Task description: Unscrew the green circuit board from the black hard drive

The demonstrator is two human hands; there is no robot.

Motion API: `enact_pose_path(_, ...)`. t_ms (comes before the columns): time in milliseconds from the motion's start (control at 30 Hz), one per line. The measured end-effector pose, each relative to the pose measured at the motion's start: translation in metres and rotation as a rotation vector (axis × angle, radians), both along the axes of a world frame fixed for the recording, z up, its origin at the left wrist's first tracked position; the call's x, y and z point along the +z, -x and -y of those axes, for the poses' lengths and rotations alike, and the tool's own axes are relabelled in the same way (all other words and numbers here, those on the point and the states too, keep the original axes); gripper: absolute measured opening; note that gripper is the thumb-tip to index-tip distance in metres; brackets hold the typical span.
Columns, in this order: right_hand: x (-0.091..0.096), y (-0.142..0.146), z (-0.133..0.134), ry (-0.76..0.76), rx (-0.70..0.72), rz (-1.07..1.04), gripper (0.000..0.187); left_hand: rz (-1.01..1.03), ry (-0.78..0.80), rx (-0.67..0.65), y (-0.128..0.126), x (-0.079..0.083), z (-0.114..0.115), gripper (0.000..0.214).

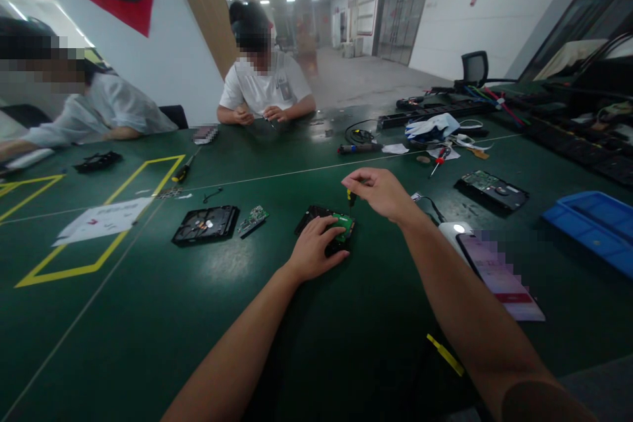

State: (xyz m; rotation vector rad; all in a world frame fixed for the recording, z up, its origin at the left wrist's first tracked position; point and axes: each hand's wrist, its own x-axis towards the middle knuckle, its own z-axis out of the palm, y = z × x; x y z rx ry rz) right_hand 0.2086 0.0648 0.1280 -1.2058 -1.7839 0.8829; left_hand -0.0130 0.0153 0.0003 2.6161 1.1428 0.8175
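A hard drive [341, 223] with a green circuit board facing up lies in front of me. My left hand [316, 247] rests across it, thumb along the near edge and fingers over the board, holding it against the table. Above its far right corner, my right hand [378, 191] pinches a screwdriver [351, 198] with a yellow and black handle. The screwdriver stands upright, its shaft pointing down at the board; whether the tip sits in a screw is too small to tell. Left of the drive lie a loose circuit board [253, 221] and another black drive [206, 225].
To the right are a further drive [492, 191], a phone [502, 277] and a blue tray [593, 224]. A red screwdriver [439, 159], gloves [431, 126] and cables lie beyond. Two people sit across the green table [148, 316]; a yellow-handled screwdriver [182, 173] lies at left.
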Motion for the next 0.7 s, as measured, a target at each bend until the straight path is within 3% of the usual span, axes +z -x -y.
enact_pose_path(200,0.0033,0.0015,0.0021,0.083,-0.080,-0.042,0.019,0.008,-0.009,-0.011,-0.0005,-0.0009,-0.0004,0.057)
enact_pose_path(500,0.0022,-0.0039,-0.0009,-0.043,0.014,0.050,0.019,0.004,-0.011,-0.009,0.0008,-0.0009,-0.0009,0.058)
enact_pose_path(700,0.0005,0.0001,-0.0006,0.092,0.021,-0.072,0.021,-0.008,-0.008,-0.007,0.0008,-0.0015,-0.0010,0.058)
